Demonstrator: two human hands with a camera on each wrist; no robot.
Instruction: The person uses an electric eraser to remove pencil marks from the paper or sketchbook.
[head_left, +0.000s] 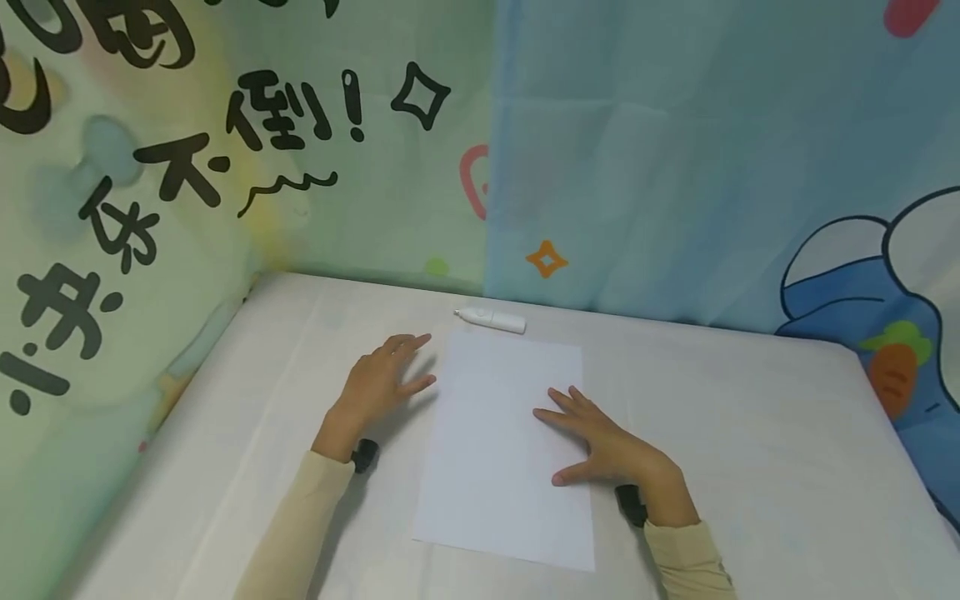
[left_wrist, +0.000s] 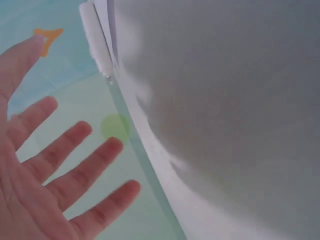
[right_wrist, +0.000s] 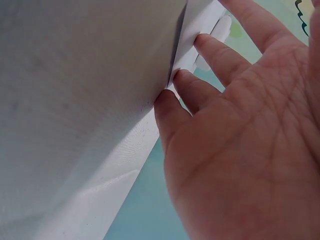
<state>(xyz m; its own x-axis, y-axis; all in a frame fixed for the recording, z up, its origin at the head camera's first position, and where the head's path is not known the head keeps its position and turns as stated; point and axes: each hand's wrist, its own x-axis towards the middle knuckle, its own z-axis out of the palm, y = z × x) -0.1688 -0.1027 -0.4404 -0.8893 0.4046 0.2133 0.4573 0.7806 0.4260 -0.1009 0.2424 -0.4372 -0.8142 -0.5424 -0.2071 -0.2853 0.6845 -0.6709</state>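
Note:
A blank white sheet of paper (head_left: pixel 502 450) lies flat on the table in the head view. My left hand (head_left: pixel 382 375) hovers just left of the sheet, fingers spread and holding nothing. Over the paper's right edge is my right hand (head_left: pixel 600 442), its fingers extended across the sheet and apart from one another. Past the sheet's far edge lies a white pen-like tool (head_left: pixel 491 320) with a narrow metal tip pointing left. The left wrist view shows that white tool (left_wrist: pixel 97 42) beyond the spread fingers (left_wrist: pixel 82 172). In the right wrist view, fingertips (right_wrist: pixel 164 97) are close at the paper's edge.
A white cloth covers the table (head_left: pixel 750 433). Behind it hangs a blue printed curtain (head_left: pixel 675 167), meeting a green one (head_left: pixel 375 225) with black lettering that continues along the left side. Dark wrist cameras sit under both wrists.

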